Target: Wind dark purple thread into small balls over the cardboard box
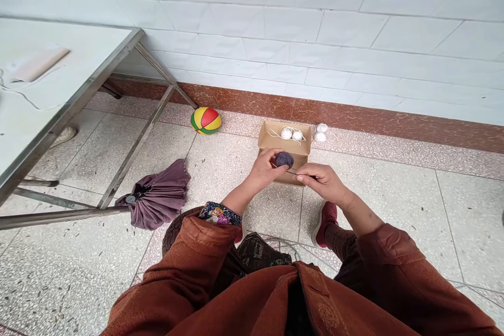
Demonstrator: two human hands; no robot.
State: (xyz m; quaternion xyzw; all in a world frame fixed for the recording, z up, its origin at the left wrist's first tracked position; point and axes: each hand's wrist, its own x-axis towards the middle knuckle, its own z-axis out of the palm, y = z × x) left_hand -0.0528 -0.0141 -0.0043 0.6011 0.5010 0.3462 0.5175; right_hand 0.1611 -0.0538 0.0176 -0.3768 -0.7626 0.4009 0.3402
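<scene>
The dark purple yarn ball [284,159] sits above the open cardboard box [271,142], roundish, so no clear long axis shows; its strand [292,172] points rightward and slightly toward the body. The left hand [266,169] grips the ball between thumb and fingers, forearm angled inward; the right hand [322,180], knuckles up, pinches the strand, its forearm slanting in from the right.

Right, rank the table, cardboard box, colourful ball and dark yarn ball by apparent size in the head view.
1. Table
2. Cardboard box
3. Colourful ball
4. Dark yarn ball, smallest though the left hand holds it nearer the camera
</scene>
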